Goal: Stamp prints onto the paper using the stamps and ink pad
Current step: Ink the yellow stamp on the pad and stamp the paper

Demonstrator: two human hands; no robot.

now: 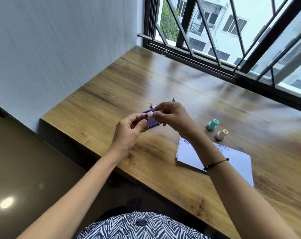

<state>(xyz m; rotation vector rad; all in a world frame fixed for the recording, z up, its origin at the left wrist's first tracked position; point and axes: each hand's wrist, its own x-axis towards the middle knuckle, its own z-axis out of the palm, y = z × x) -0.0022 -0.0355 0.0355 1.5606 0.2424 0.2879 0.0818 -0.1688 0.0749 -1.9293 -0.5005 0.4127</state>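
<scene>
Paper (232, 163) lies on the wooden table (111, 94), my right forearm hiding part of it and its faint blue prints. Beyond the paper sits the purple ink pad (153, 125), mostly covered by my hands. Left hand (129, 131) and right hand (172, 116) both pinch a small pink stamp (150, 115) above it. Just past the paper's far edge lie a teal stamp (212, 124) and a cream stamp (221, 134).

I sat at a wooden table (180, 80) set into a corner, a pale blue-grey wall (60, 40) on my left, a black-framed barred window (232, 40) ahead showing white buildings and daylight, a glossy brown floor (25, 169) below
</scene>
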